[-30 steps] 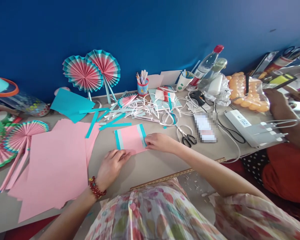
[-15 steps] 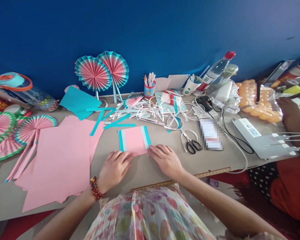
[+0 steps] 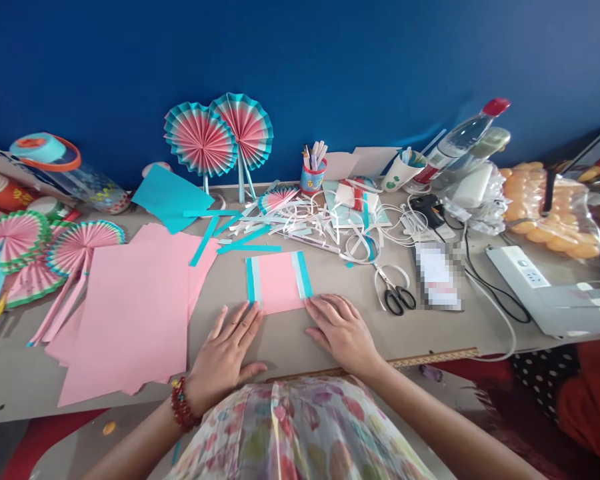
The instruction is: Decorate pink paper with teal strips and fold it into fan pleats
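A pink sheet of paper (image 3: pixel 280 283) lies flat on the grey table in front of me, with a white and a blue band along its left and right edges. My left hand (image 3: pixel 227 353) rests open on the table, its fingertips at the sheet's lower left corner. At the lower right corner is my right hand (image 3: pixel 343 333), fingers stretched out and touching the edge. Neither hand grips anything. Scissors with black handles (image 3: pixel 399 299) lie to the right of the sheet. Blue paper strips (image 3: pixel 250 248) are just behind it.
Large pink sheets (image 3: pixel 135 320) are stacked at left, near folded paper fans (image 3: pixel 87 247). Two round fans (image 3: pixel 200 140) lean on the blue wall. White paper scraps (image 3: pixel 310 220), a pen cup (image 3: pixel 313 175), a phone (image 3: pixel 437 275) and a power strip (image 3: pixel 517 267) lie behind and right.
My left hand has spread its fingers and drawn slightly back toward me. The right hand stays at the sheet's corner. The whole view has shifted a little.
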Demonstrator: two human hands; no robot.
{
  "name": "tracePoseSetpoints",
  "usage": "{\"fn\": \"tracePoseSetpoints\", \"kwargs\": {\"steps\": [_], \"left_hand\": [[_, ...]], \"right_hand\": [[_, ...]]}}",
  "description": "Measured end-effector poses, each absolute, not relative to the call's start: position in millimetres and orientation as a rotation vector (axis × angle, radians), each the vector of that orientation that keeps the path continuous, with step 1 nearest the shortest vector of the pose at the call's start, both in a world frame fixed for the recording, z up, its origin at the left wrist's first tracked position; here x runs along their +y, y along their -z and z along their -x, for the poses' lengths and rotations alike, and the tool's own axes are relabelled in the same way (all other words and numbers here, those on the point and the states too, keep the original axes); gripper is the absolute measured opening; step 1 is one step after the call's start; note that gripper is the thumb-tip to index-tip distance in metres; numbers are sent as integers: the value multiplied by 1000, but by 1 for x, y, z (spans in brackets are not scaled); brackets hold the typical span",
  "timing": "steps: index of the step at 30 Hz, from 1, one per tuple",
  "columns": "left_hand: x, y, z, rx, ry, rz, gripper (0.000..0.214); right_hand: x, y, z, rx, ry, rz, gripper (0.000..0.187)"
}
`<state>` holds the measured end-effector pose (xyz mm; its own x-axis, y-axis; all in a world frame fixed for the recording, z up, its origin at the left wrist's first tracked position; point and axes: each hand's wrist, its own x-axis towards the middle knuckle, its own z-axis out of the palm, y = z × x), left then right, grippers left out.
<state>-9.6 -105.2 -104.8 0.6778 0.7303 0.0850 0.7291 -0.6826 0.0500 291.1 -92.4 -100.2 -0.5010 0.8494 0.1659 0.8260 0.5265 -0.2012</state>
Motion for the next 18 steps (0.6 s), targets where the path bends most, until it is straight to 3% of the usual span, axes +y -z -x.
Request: {"fn": "tracePoseSetpoints", "kwargs": {"steps": [8, 18], "left_hand": [[-102, 104, 12, 1217, -172, -2848, 89], [-111, 107, 13, 1417, -203, -2840, 73]], "right_hand": [[-96, 97, -284, -2546, -144, 1457, 55], [-78, 72, -275, -2559, -59, 1439, 36]]}}
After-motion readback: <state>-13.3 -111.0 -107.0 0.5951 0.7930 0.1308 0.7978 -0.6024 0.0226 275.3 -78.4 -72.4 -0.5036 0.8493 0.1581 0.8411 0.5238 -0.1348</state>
